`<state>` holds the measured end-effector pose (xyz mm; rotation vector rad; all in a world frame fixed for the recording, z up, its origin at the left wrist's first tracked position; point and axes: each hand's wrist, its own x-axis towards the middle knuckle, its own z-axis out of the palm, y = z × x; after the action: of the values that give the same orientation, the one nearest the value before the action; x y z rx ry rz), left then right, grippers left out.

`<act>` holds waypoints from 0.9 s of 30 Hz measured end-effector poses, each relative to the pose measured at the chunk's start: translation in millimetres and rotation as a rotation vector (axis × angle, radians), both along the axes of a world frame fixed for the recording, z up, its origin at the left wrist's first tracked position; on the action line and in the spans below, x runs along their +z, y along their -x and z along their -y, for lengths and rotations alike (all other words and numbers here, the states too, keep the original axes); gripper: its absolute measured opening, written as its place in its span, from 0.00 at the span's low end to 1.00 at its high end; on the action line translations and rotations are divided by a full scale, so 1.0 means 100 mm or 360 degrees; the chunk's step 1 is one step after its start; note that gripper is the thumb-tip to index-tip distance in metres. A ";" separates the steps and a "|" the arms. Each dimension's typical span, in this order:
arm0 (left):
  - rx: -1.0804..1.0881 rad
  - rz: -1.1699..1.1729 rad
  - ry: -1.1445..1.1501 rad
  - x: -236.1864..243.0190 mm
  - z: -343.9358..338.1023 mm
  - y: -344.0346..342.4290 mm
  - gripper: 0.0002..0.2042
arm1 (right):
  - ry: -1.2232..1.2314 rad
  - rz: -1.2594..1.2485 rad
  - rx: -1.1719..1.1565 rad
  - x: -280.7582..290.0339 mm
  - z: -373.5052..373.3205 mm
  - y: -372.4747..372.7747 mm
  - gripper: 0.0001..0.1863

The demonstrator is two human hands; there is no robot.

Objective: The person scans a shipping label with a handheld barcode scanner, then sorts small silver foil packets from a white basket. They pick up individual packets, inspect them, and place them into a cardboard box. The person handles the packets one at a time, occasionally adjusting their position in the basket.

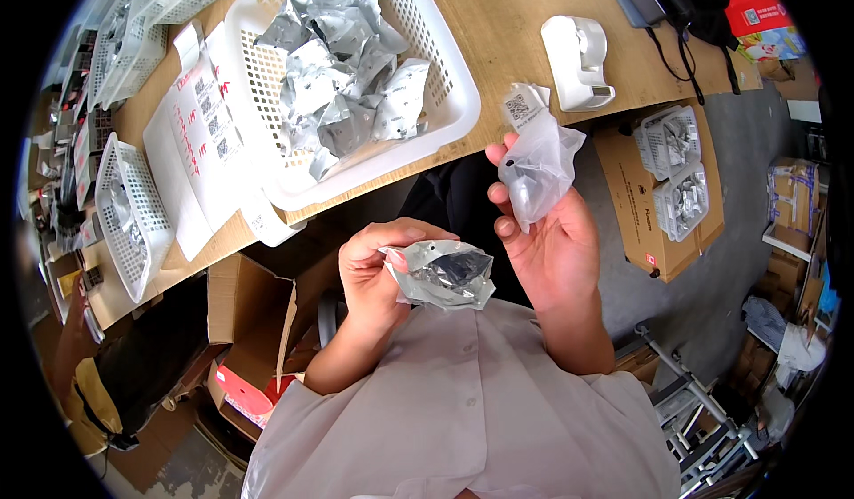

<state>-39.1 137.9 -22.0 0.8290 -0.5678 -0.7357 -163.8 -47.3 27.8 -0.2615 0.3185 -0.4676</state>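
Note:
My left hand (372, 263) is closed on the edge of a silver foil bag (471, 293), held in front of my shirt. The bag's mouth gapes toward me, and something dark shows inside, its kind unclear. To the right and a little higher, my right hand (560, 245) grips a translucent plastic bag (544, 165) between thumb and fingers. A small item with a dark spot shows through the plastic, too blurred to name. A white label (525, 106) with a square code sits at the bag's upper end. The two bags are apart.
Beyond my hands, a white basket (458, 112) on the wooden table (498, 10) holds several silver foil bags (342, 72). A white tape dispenser (576, 63) stands to its right, papers (191, 143) to its left. Two small baskets (676, 170) rest on a cardboard box (623, 179) at right.

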 end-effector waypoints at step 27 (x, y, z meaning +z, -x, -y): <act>-0.0022 -0.0182 0.0265 0.09 0.08 0.00 0.15 | 0.0622 -0.0175 0.0139 0.09 -0.02 0.06 0.29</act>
<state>-38.8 129.4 -13.1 0.6253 -0.5247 -0.7334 -169.6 -45.4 36.9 -0.6810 0.3197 -0.4274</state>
